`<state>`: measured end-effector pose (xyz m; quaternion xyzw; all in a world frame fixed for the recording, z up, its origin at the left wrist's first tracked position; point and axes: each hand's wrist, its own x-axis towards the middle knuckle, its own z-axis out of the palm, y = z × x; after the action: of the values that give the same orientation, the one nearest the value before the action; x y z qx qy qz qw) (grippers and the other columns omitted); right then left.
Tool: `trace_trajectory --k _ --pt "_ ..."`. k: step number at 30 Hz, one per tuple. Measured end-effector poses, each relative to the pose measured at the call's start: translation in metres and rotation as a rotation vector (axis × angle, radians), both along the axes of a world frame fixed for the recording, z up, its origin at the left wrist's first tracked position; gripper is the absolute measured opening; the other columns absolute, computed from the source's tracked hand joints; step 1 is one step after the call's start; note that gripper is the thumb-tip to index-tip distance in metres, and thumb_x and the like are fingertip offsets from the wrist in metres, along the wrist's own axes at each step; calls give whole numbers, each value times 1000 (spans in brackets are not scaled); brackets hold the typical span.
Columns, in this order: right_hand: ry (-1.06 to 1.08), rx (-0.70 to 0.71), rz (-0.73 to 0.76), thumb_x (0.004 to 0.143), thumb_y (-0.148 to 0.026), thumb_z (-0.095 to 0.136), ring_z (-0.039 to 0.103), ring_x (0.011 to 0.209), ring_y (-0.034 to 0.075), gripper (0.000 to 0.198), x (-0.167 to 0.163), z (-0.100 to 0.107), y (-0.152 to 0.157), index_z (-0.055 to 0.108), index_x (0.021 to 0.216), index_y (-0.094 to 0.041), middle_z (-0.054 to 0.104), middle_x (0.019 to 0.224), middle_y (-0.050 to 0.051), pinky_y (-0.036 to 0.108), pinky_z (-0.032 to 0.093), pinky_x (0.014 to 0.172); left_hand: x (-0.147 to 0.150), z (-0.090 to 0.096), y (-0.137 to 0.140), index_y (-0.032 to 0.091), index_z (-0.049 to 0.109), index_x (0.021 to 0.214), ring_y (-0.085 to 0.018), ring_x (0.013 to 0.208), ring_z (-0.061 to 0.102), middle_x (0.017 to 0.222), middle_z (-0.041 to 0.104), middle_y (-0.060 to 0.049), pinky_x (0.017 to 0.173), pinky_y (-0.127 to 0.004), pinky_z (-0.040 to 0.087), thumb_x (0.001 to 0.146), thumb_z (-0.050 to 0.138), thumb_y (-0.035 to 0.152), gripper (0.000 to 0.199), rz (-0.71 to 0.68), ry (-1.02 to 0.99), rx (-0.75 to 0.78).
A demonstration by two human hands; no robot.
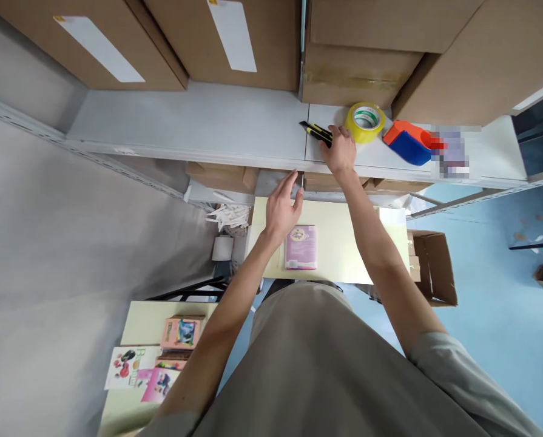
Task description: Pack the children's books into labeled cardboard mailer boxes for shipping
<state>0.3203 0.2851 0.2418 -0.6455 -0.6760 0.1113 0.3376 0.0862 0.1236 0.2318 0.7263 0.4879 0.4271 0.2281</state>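
Note:
My right hand [343, 150] is on the metal shelf, its fingers closed round one end of a black-and-yellow utility knife [315, 131]. The knife's other end points left over the shelf top. Beside that hand lies a roll of clear yellow tape [366, 123], and farther right an orange-and-blue tape dispenser [408, 143]. My left hand [283, 208] hovers just below the shelf's front edge, fingers stretched and thumb apart, holding nothing. Beneath it, a purple book or packet [301, 247] lies on the pale yellow table [339, 243].
Large cardboard boxes [248, 42] line the back of the shelf [198, 118]. An open carton [435, 267] stands right of the table. At lower left, a second table [137, 318] carries stacks of books [180, 332]. A grey wall [93, 243] runs along the left.

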Motion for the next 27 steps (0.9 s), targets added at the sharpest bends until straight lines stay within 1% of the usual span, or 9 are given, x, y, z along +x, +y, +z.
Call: trace_trajectory --k 3,5,7,10,13,16,18,23,27 --pt "-88 -99 -32 130 -54 52 62 157 39 64 0 3 11 64 159 2 72 155 32 67 43 136 -5 -29 -12 20 61 173 -31 134 83 172 70 -20 118 -45 68 123 57 51 59 106 47 -94" --pt "-88 -73 -11 131 -53 48 58 161 41 64 -1 4 5 61 166 -1 66 162 31 69 42 137 -12 -54 -21 18 60 173 -32 133 83 172 70 -22 118 -46 68 120 60 41 58 175 116 -210" --pt "-63 4 32 130 -54 45 57 162 44 60 -4 -5 -19 63 166 -10 62 166 27 70 44 137 -21 -82 -32 15 61 172 -35 136 82 170 70 -23 122 -48 65 116 62 33 58 242 227 -363" --pt "-33 20 147 130 -56 34 60 157 45 57 -10 -42 -87 68 157 -19 65 159 23 73 50 134 -32 -123 -55 10 66 164 -40 142 78 161 74 -27 127 -50 59 114 65 28 54 277 457 -676" --pt "2 -299 204 127 -51 39 66 149 45 55 -14 -97 -174 65 159 -15 70 153 27 68 58 128 -34 -155 -81 6 70 154 -41 142 76 151 76 -30 124 -47 58 113 67 28 47 175 623 -941" --pt "25 -852 184 123 -37 48 69 149 47 57 -11 -143 -241 54 170 -5 64 164 35 63 58 127 -25 -177 -101 6 73 149 -41 143 73 149 75 -30 123 -46 58 108 72 24 44 85 635 -1022" --pt "64 -1062 175 120 -32 52 69 152 47 62 -7 -163 -266 48 175 -3 60 171 37 61 56 131 -17 -187 -110 5 73 148 -41 142 73 149 74 -30 123 -47 59 106 73 22 45 71 618 -1043" --pt "179 -1164 150 118 -31 57 68 157 42 63 2 -189 -286 49 176 -9 65 172 32 53 54 133 6 -206 -127 7 69 157 -41 140 74 157 68 -28 127 -51 59 104 75 20 55 102 567 -1046" --pt "272 -1155 29 112 -34 64 73 148 41 61 24 -209 -290 57 166 -8 70 164 34 52 60 124 34 -219 -140 9 70 155 -38 141 73 154 68 -25 129 -51 58 102 78 22 56 74 498 -1035"
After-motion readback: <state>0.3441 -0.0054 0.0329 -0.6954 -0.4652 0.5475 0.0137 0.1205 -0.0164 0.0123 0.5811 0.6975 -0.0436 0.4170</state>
